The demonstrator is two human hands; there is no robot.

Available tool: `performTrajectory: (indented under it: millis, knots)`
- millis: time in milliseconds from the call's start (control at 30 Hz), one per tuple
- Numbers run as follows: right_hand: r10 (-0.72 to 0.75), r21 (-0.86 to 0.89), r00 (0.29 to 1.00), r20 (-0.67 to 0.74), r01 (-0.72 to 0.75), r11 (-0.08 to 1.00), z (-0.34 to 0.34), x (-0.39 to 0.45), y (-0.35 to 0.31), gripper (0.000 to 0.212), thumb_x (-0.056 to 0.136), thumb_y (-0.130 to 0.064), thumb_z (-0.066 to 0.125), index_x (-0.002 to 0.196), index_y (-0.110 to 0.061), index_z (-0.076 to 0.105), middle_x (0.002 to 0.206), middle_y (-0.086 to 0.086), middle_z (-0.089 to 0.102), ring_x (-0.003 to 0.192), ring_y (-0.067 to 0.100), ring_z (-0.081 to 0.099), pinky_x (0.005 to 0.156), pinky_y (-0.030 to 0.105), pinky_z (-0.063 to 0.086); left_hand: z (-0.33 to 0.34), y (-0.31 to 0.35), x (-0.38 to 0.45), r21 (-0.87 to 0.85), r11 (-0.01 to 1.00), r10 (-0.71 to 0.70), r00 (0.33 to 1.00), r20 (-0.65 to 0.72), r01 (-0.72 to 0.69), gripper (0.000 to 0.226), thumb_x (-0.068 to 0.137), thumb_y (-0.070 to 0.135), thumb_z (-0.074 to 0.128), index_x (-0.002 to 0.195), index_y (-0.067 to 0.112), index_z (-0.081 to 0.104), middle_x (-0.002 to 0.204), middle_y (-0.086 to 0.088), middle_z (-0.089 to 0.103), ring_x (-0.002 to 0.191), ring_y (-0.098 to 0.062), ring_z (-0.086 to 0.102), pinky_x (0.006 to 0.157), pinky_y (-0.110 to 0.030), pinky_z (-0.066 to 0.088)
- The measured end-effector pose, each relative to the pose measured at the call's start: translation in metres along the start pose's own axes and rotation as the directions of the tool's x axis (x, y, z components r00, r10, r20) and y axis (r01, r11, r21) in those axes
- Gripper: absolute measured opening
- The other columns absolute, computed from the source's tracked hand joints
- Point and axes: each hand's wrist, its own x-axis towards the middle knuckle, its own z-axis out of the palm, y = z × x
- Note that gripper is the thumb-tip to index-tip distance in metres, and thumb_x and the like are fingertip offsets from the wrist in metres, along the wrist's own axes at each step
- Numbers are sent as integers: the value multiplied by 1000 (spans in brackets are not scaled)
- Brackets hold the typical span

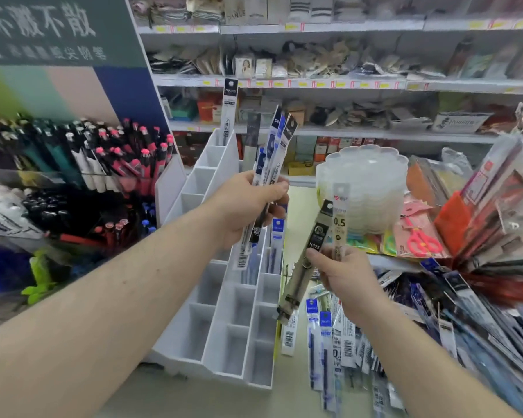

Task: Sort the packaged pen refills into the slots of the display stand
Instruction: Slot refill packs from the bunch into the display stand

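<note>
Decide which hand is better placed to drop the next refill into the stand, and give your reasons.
Probably the left hand: it holds a bunch of refills directly above the stand and its empty slots. The right hand grips two packs off to the stand's side.

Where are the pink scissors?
In the head view, the pink scissors lie in their packet on the right side, just below the stack of clear plastic trays and beyond the right hand.
</note>
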Motion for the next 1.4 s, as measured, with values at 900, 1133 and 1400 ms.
performTrajectory:
  millis: [900,1133,1400]
  knots:
    - [233,-166,961,147,-208,964,20,-28,38,26,85,-20,76,105,-11,62,66,2,54,45,12,38,45,23,32,3,3,-8,-115,992,-47,997,60,54,19,97,23,64,106,7,58,66,-1,73,61,-19,72,57,-32,62]
    - [263,371,867,424,-430,823,17,-34,-11,48,94,-57,36,83,-14,55,73,12,55,52,22,43,49,26,29,3,2,-7,-17,995,-99,994,40,100,33,94,43,63,100,11,64,67,2,59,47,-10,51,47,-27,47]
    - [145,535,923,355,-328,779,18,-38,-36,28,88,-37,44,78,-16,58,73,10,55,53,22,45,48,25,29,3,3,-6,-104,974,-179,964,195,202,26,91,0,44,106,9,63,70,-1,54,52,-13,50,50,-27,45]
